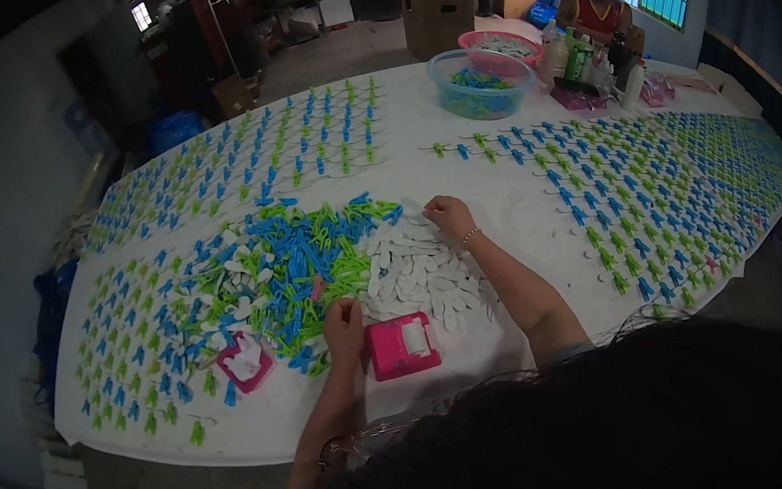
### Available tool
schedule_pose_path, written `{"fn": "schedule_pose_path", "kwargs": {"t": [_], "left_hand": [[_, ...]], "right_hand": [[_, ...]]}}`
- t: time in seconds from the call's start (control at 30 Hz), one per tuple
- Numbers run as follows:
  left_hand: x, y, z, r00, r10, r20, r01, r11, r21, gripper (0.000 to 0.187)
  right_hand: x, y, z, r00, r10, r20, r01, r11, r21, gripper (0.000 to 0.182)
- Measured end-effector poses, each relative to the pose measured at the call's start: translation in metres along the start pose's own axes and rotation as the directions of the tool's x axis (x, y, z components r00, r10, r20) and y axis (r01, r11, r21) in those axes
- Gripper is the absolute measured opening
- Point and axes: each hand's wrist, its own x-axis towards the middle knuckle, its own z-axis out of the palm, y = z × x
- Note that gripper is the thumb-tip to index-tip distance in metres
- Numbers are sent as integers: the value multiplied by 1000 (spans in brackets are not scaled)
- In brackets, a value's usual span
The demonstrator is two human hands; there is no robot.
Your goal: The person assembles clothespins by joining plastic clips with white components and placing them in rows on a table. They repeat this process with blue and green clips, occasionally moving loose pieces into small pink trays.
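Observation:
My left hand (344,326) is closed at the near edge of a heap of blue and green plastic clips (296,254) that look like clothespins. Whatever its fingers hold, if anything, is hidden. To its right lies a pink box (388,354) with a white pad in its top. My right hand (449,220), wearing a bracelet, is raised with fingertips pinched together at the far side of a pile of flat white pieces (424,275). A pale piece seems to be near those fingertips, but it is too small to make out.
Rows of clips on thin wires cover the table's far left (236,156) and right (626,194). A small pink container (246,361) holds white scraps. At the back stand a clear blue basin (482,84), a pink basin (528,45), bottles (577,60) and a seated person (601,11).

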Motion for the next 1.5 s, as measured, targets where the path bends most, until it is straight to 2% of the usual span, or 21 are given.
{"fn": "schedule_pose_path", "kwargs": {"t": [0.07, 0.1, 0.17, 0.27, 0.3, 0.37, 0.4, 0.47, 0.5, 0.57, 0.6, 0.67, 0.7, 0.8, 0.87, 1.0, 1.07, 1.2, 1.27, 1.37, 1.5], "left_hand": [[0, 6, -1, 1000, 3, -18, -3, 1000, -11, 9], [0, 3, -1, 1000, 6, -29, -7, 1000, -9, 10], [0, 5, -4, 999, 2, -50, -2, 1000, -2, 10], [7, 29, 0, 999, 49, 2, -48, 989, -139, 10], [10, 38, 5, 998, 36, 50, -25, 977, -214, 11], [10, 108, 6, 981, -26, 192, 115, 874, -472, 13], [12, 111, 3, 981, -46, 187, 131, 873, -470, 13], [12, 109, -4, 904, -50, 425, 259, 854, -451, 14], [9, 105, -6, 903, -70, 423, 275, 851, -447, 14], [3, 99, -10, 903, 2, 429, 151, 935, -322, 13], [0, 100, -12, 902, -11, 431, 164, 933, -319, 13], [-6, 104, -16, 904, 179, 388, -111, 975, -190, 12], [-8, 107, -18, 904, 172, 391, -103, 976, -191, 12], [-14, 111, -22, 894, 233, 383, -205, 972, -114, 11], [-16, 109, -27, 872, 248, 423, -246, 967, -58, 11], [-17, 105, -36, 862, 209, 462, -226, 974, -20, 10], [-19, 98, -36, 831, 215, 513, -278, 959, 48, 9], [-25, 93, -27, 820, 189, 540, -291, 950, 109, 9], [-25, 90, -22, 800, 258, 541, -384, 914, 133, 10], [-23, 91, -15, 771, 287, 569, -429, 894, 130, 11], [-25, 97, -2, 770, 308, 558, -441, 890, 118, 10]], "right_hand": [[-6, -8, -6, 993, 86, 81, -112, 907, 406, 16], [-13, -20, -12, 992, 78, 94, -110, 908, 405, 16], [-37, -62, -32, 914, 148, 377, -383, 615, 689, 12], [-73, -103, -46, 879, 46, 475, -379, 672, 636, 15], [-86, -112, -45, 872, 48, 488, -391, 668, 633, 15], [-109, -124, -41, 872, -10, 490, -365, 654, 663, 14], [-118, -125, -39, 861, -5, 508, -382, 652, 655, 14], [-134, -126, -36, 883, -74, 463, -217, 810, 545, 12], [-143, -128, -36, 875, -68, 479, -234, 808, 541, 12], [-158, -131, -36, 931, -124, 344, -101, 817, 568, 11], [-164, -129, -35, 928, -116, 354, -114, 816, 567, 11], [-174, -126, -34, 936, -228, 266, 79, 876, 475, 17], [-178, -126, -33, 936, -222, 271, 71, 878, 474, 17], [-183, -126, -28, 948, -220, 231, 98, 889, 448, 18], [-184, -124, -25, 929, -318, 188, 225, 891, 395, 17], [-183, -116, -26, 904, -392, 171, 314, 880, 358, 15], [-183, -113, -32, 875, -457, 157, 413, 876, 250, 17], [-185, -106, -43, 868, -471, 156, 443, 877, 183, 20], [-185, -102, -44, 861, -479, 173, 469, 878, 100, 23], [-178, -108, -53, 883, -461, 89, 449, 884, 129, 24], [-168, -125, -61, 914, -401, 71, 380, 903, 202, 26]]}}
